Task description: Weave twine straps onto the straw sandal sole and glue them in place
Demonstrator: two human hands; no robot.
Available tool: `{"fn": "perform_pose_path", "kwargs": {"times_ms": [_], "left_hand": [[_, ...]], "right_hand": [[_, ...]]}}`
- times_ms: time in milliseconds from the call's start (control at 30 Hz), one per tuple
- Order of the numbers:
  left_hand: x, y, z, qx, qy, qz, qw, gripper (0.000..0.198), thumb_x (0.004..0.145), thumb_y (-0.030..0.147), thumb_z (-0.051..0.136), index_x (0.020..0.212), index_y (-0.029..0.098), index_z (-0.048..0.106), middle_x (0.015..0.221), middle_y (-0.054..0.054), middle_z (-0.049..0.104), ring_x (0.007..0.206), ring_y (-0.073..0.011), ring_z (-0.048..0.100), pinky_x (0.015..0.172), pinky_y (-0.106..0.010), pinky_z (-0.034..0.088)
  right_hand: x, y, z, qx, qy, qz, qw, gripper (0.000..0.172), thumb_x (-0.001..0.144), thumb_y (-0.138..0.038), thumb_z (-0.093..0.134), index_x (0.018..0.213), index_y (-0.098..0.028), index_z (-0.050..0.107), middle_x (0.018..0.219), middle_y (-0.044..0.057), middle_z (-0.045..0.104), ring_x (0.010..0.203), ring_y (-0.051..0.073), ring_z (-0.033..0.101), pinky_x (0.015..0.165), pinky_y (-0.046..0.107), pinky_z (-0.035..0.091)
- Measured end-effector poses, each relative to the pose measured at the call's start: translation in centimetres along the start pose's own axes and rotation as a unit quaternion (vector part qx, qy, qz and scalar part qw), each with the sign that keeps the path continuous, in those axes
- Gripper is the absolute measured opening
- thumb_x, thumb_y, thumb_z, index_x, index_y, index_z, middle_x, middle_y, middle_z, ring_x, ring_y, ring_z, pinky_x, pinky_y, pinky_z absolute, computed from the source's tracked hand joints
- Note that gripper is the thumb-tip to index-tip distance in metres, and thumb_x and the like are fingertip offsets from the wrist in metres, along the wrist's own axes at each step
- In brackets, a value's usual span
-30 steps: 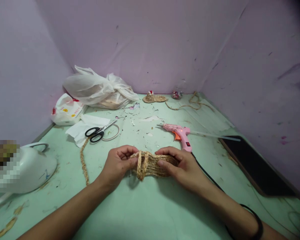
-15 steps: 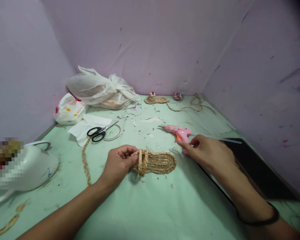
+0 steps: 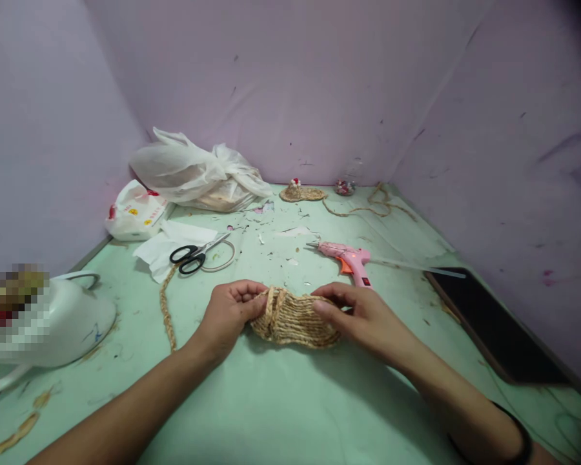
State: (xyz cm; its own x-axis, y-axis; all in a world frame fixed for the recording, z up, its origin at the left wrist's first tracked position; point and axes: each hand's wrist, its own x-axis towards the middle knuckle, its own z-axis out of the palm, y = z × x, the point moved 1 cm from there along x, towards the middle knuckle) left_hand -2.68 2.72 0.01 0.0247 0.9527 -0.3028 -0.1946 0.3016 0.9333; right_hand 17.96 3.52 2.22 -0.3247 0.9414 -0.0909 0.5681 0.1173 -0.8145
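- One sandal (image 3: 295, 318), woven of straw braid, sits near the middle of the green table (image 3: 281, 400), held between two hands and tipped on its long edge; I cannot tell whether it touches the table.
- Left hand (image 3: 227, 316): fingers curled tight round the sandal's left end, at the strap loop.
- Right hand (image 3: 363, 316): fingers narrow, pinching the right end, thumb on the near side. One dark band (image 3: 519, 439) circles that wrist.
- One pink glue gun (image 3: 346, 258) lies just beyond the right hand (a red light shows on its grip), with one clear glue stick (image 3: 416, 266) running off to the right.
- One pair of scissors (image 3: 193, 255), black-handled, lies far left of the sandal, overlapping one thin ring (image 3: 221, 261) and one white tissue (image 3: 167, 242).
- One loose braid (image 3: 167, 310) runs from the scissors toward the near side, left of the left hand.
- Two plastic bags at the far left: a clear one (image 3: 193, 171) and a white printed one (image 3: 135, 213).
- At the far wall: one second sandal (image 3: 301, 192), one small jar (image 3: 343, 187) and one coil of cord (image 3: 372, 203).
- One dark tablet (image 3: 489, 323) lies at the right edge.
- One white bowl (image 3: 62, 329) stands at the near left.
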Motion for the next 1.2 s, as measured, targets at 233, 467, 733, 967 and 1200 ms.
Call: {"fn": "perform_pose_path", "kwargs": {"times_ms": [233, 467, 733, 967, 1200], "left_hand": [[0.0, 0.4, -0.1, 0.046, -0.009, 0.012, 0.999, 0.028, 0.060, 0.024, 0.074, 0.082, 0.010, 0.067, 0.071, -0.005, 0.070, 0.063, -0.0126, 0.061, 0.061, -0.022, 0.047], [-1.1, 0.8, 0.3, 0.100, -0.023, 0.046, 0.994, 0.016, 0.058, 0.022, 0.073, 0.071, 0.013, 0.069, 0.066, -0.004, 0.069, 0.059, -0.0133, 0.059, 0.058, -0.023, 0.048], [-2.2, 0.8, 1.2, 0.129, -0.017, 0.069, 0.989, 0.011, 0.058, 0.019, 0.072, 0.067, 0.014, 0.070, 0.056, -0.002, 0.065, 0.051, -0.0111, 0.055, 0.049, -0.019, 0.044], [-2.3, 0.8, 1.3, 0.126, -0.021, 0.080, 0.989, 0.006, 0.059, 0.017, 0.072, 0.064, 0.014, 0.071, 0.060, -0.004, 0.068, 0.055, -0.0126, 0.059, 0.052, -0.019, 0.047], [-2.2, 0.9, 1.5, 0.124, -0.031, 0.090, 0.988, 0.004, 0.059, 0.015, 0.071, 0.062, 0.014, 0.072, 0.063, -0.004, 0.070, 0.057, -0.0130, 0.060, 0.053, -0.019, 0.047]], "right_hand": [[0.2, 0.6, 2.2, 0.065, -0.020, 0.013, 0.998, 0.014, 0.075, -0.028, 0.055, 0.078, -0.017, 0.063, 0.071, 0.003, 0.065, 0.064, 0.017, 0.058, 0.057, 0.027, 0.043], [-0.4, -0.9, 2.1, 0.176, 0.011, 0.029, 0.984, 0.013, 0.070, -0.029, 0.059, 0.076, -0.018, 0.064, 0.069, 0.003, 0.066, 0.061, 0.015, 0.058, 0.056, 0.026, 0.046], [-0.9, -1.8, 2.4, 0.201, -0.011, 0.058, 0.978, 0.010, 0.064, -0.025, 0.063, 0.068, -0.016, 0.065, 0.061, 0.002, 0.064, 0.053, 0.011, 0.055, 0.049, 0.021, 0.043], [-0.8, -1.6, 2.6, 0.218, -0.009, 0.057, 0.974, 0.008, 0.063, -0.022, 0.064, 0.067, -0.016, 0.065, 0.062, 0.002, 0.064, 0.055, 0.011, 0.054, 0.051, 0.022, 0.043], [-0.6, -1.4, 2.6, 0.198, -0.012, 0.048, 0.979, 0.007, 0.062, -0.021, 0.063, 0.066, -0.015, 0.064, 0.057, 0.002, 0.061, 0.050, 0.011, 0.051, 0.047, 0.022, 0.039]]}}
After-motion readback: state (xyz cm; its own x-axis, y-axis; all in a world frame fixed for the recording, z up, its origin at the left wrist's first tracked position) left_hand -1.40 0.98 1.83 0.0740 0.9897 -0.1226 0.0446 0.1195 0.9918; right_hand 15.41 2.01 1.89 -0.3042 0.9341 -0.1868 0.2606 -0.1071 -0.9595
